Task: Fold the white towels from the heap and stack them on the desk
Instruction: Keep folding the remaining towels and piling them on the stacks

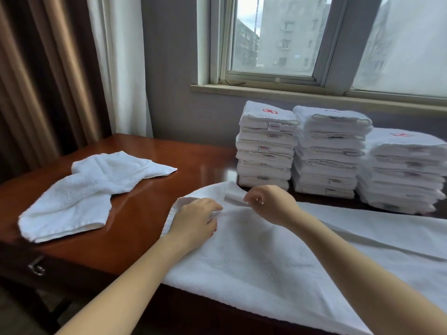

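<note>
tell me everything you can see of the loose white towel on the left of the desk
The loose white terry towel lies rumpled on the left of the glossy red-brown wooden desk. Its pile looks thick, its edges hemmed. The near end is doubled in layers; the far end tapers to a corner pointing right. Only the desk touches it; the long white towel being folded lies apart.

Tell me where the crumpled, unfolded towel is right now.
In the head view the crumpled towel lies on the left part of the desk, left of the left hand and the spread towel.
</note>
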Demonstrator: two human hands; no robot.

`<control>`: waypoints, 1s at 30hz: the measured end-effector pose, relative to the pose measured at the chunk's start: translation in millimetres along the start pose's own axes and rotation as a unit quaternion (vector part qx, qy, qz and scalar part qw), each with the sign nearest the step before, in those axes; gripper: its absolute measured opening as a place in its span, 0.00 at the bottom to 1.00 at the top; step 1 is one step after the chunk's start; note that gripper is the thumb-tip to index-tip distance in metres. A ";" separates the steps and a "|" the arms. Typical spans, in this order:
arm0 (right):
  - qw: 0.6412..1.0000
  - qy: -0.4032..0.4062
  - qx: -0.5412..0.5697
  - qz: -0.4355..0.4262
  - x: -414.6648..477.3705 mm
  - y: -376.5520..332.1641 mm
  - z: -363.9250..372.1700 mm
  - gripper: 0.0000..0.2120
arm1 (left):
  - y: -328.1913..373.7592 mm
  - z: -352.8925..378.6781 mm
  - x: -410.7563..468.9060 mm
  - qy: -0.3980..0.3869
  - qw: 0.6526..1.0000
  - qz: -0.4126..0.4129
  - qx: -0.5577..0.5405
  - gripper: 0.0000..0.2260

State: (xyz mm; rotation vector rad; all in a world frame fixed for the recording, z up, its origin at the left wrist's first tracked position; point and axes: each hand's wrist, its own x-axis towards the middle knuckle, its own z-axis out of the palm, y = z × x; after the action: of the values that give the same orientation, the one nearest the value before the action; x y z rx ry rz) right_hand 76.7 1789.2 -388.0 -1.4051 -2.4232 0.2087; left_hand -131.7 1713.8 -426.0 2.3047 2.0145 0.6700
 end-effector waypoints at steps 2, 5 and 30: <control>1.000 -0.001 -0.028 0.012 -8.1 9.8 -2.3 0.15 | 7.2 7.8 5.3 0.005 1.000 0.000 0.023 0.15; 0.999 -0.004 -0.047 0.012 -17.4 20.9 -4.1 0.17 | 14.8 15.0 11.7 0.009 0.999 -0.022 0.039 0.15; 0.998 0.021 -0.017 -0.056 -41.9 2.2 -19.3 0.12 | -19.6 -49.2 -11.9 0.204 0.959 -0.155 -0.126 0.04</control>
State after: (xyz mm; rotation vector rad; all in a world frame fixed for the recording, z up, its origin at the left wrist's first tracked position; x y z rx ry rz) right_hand 104.6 1753.4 -379.3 -1.2707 -2.4731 0.1101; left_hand -166.9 1692.7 -390.5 1.7653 2.2140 1.3673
